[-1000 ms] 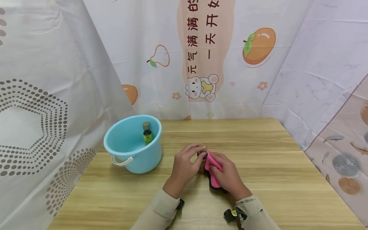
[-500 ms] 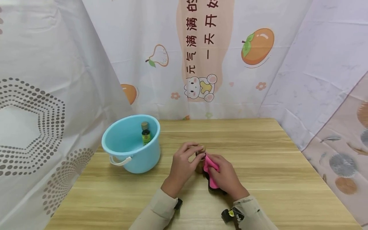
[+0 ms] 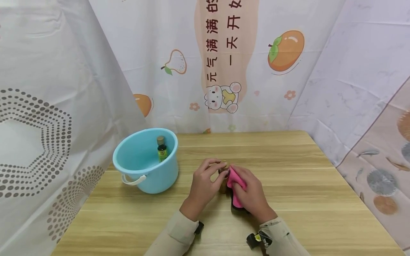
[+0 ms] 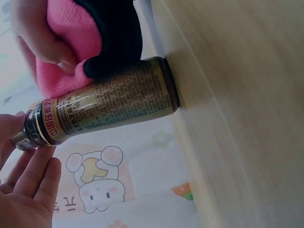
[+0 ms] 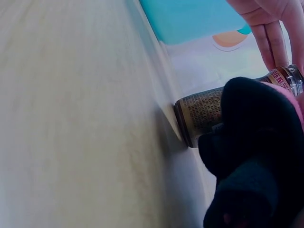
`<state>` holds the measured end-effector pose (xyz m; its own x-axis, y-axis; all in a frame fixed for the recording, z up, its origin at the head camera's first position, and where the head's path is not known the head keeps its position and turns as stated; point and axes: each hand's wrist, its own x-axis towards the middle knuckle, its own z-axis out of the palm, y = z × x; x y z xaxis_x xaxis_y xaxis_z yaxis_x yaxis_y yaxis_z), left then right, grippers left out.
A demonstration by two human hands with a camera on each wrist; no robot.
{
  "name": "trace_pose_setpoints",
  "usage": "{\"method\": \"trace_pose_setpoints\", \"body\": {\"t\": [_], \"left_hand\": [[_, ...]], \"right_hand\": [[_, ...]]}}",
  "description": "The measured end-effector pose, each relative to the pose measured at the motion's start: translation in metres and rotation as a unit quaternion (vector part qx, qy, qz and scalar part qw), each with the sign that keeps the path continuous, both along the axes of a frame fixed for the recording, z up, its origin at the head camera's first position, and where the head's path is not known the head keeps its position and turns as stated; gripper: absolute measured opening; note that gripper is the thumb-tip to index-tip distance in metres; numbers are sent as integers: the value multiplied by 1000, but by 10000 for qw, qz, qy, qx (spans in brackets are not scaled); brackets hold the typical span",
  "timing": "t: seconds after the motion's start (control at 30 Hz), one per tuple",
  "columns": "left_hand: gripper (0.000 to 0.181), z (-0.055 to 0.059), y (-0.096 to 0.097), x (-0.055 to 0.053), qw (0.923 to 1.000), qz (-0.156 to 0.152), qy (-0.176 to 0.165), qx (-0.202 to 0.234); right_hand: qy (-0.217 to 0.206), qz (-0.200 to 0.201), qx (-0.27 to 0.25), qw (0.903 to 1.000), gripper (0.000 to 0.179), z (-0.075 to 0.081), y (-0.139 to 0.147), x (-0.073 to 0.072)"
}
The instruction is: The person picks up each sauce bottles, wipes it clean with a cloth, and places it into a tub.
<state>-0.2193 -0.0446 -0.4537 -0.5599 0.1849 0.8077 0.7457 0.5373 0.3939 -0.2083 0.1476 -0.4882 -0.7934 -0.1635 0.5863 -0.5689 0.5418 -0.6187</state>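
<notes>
A dark glass bottle (image 4: pixel 126 97) with a gold-brown label stands upright on the table. My left hand (image 3: pixel 203 181) pinches it at the neck and cap between thumb and fingers. In my right hand (image 3: pixel 252 190) is a cloth (image 3: pixel 236 186), bright pink on one face and black on the other. That cloth lies against the bottle's side, its pink face at the label's upper part in the left wrist view. The black face (image 5: pixel 259 128) covers much of the bottle in the right wrist view. In the head view the hands and cloth hide most of the bottle.
To the left on the wooden table (image 3: pixel 282 156) stands a light blue bucket (image 3: pixel 160 177) with a white handle (image 3: pixel 133 180). Inside it leans a small dark bottle (image 3: pixel 162 149) with a yellow-green label and a tan cap. A printed curtain (image 3: pixel 192 92) hangs behind the table.
The right hand and cloth have shifted slightly up along the bottle since half a second ago. My left hand keeps its pinch on the neck. The whole head view has drifted a little.
</notes>
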Motion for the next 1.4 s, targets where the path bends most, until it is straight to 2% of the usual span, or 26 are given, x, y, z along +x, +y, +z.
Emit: {"method": "trace_pose_setpoints", "body": {"t": [0.17, 0.33, 0.6, 0.87, 1.23, 1.4], "left_hand": [[23, 0, 1, 0, 10000, -62, 29, -50], [24, -1, 2, 0, 9999, -123, -7, -73], [23, -1, 3, 1, 9998, -183, 4, -15], [23, 0, 2, 1, 9998, -175, -49, -7], [22, -4, 0, 1, 9998, -80, -122, -103], [24, -3, 0, 0, 9998, -172, -43, -86]], "right_hand": [[329, 124, -377, 9987, 59, 1, 0, -1], [415, 183, -624, 9970, 61, 3, 1, -1], [169, 297, -665, 9972, 57, -2, 1, -2], [-18, 241, -418, 9988, 55, -2, 1, -3], [-963, -44, 177, 9952, 51, -4, 0, -2], [-1059, -123, 321, 9938, 49, -4, 1, -2]]}}
